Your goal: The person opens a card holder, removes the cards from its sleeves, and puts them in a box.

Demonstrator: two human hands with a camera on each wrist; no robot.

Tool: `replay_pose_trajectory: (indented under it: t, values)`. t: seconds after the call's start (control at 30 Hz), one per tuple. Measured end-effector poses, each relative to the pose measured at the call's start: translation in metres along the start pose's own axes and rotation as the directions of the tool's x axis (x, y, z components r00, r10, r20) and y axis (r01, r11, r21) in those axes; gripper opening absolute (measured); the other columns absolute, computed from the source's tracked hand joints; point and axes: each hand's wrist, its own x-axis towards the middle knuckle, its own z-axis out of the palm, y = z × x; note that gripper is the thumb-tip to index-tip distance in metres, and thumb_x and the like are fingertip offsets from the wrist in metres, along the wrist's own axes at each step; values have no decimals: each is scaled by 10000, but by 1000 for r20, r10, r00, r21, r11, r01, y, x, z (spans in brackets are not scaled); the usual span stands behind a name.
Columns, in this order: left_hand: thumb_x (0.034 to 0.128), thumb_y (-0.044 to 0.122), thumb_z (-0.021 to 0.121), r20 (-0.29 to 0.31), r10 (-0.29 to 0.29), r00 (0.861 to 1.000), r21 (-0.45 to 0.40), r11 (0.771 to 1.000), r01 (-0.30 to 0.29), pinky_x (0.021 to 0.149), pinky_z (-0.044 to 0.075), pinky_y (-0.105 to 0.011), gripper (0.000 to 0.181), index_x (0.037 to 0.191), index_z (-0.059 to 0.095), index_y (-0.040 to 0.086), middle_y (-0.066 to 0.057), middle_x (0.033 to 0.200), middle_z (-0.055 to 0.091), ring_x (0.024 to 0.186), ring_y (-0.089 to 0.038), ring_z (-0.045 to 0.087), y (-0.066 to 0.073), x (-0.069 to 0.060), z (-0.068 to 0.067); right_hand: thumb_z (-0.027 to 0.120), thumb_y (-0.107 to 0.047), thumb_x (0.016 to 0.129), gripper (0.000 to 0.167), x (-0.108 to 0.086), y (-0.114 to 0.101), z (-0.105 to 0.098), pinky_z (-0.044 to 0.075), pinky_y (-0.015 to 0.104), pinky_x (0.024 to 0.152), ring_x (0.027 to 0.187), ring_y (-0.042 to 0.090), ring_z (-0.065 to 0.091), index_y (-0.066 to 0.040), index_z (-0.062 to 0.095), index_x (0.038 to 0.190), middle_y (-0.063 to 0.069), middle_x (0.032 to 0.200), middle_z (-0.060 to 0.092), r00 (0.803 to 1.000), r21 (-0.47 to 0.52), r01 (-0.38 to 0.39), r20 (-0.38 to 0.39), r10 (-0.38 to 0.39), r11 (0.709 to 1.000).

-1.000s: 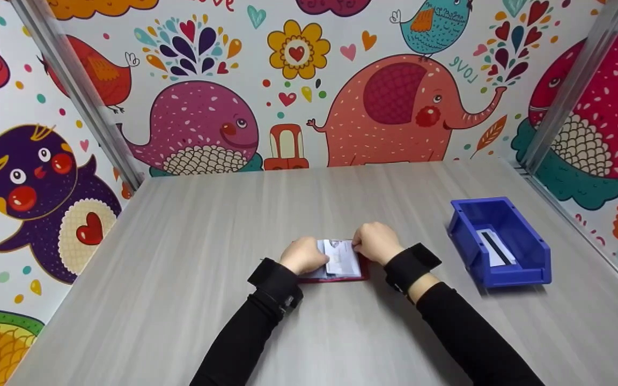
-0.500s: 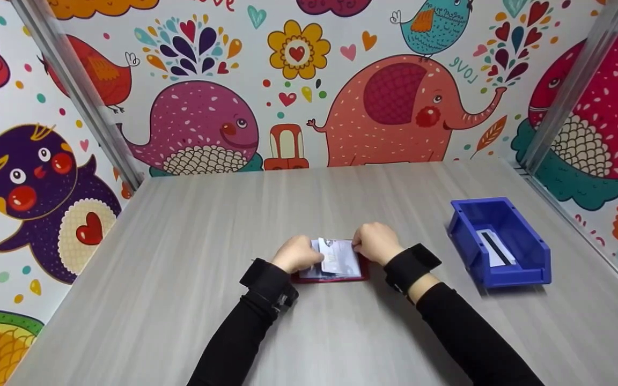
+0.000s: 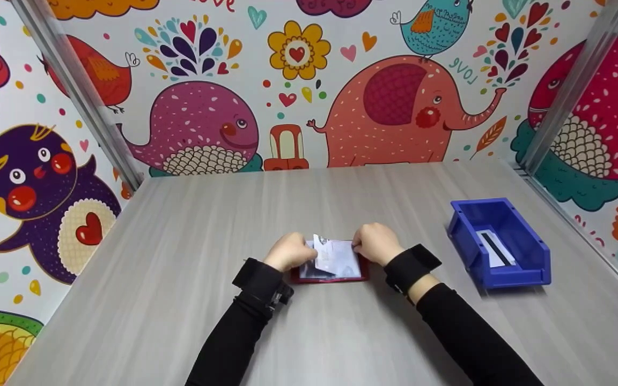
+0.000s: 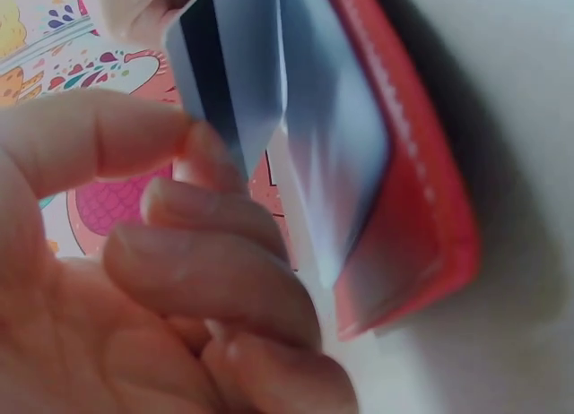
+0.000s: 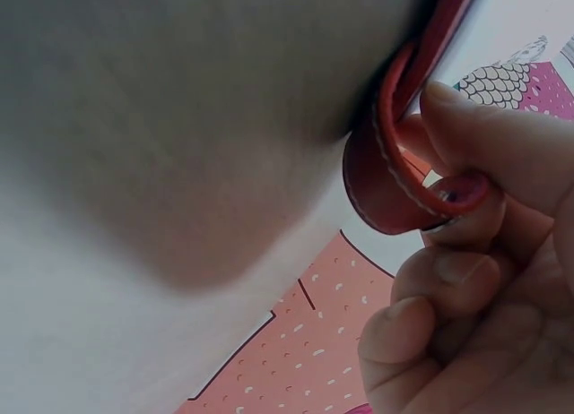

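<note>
Between the thumb and finger of my left hand (image 3: 290,251) is a white card (image 3: 324,258), pinched at its side and tilted. Its black stripe shows on the card (image 4: 203,60) in the left wrist view. Beneath it the red card holder (image 3: 336,280) lies spread on the table, its clear plastic sleeves (image 3: 349,264) facing up. White stitching runs along the red cover (image 4: 421,244). My right hand (image 3: 376,244) grips the holder's right side. In the right wrist view, its thumb and fingers pinch a curled red strap (image 5: 386,190) with pale stitching.
A blue bin (image 3: 518,276) stands on the right of the table, with a black-striped white card (image 3: 495,249) inside. The pale wood-grain table (image 3: 207,214) ends at patterned walls at the back and sides.
My left hand has moved slightly left, drawing the card leftward over the sleeves and tilting it more. The right hand and the bin have stayed in place.
</note>
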Motion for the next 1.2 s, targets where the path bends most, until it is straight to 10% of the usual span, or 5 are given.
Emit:
replay_pose_trajectory:
  t: [0.77, 1.2]
  values:
    - [799, 73, 607, -13, 83, 996, -203, 976, -84, 417, 222, -221, 417, 501, 343, 197, 103, 479, 285, 426, -66, 268, 4, -7, -20, 787, -75, 801, 110, -3, 3, -3, 534, 444, 781, 869, 314, 691, -56, 795, 909, 93, 921, 744, 999, 40, 22, 27, -23, 999]
    - [824, 88, 647, -30, 97, 995, -294, 950, -101, 459, 246, -228, 351, 548, 444, 167, 82, 534, 329, 490, -79, 310, 8, -8, -18, 753, -104, 850, 59, -11, 14, -16, 532, 423, 733, 790, 231, 676, -62, 795, 850, 40, 818, 731, 995, 157, 53, -90, -39, 986]
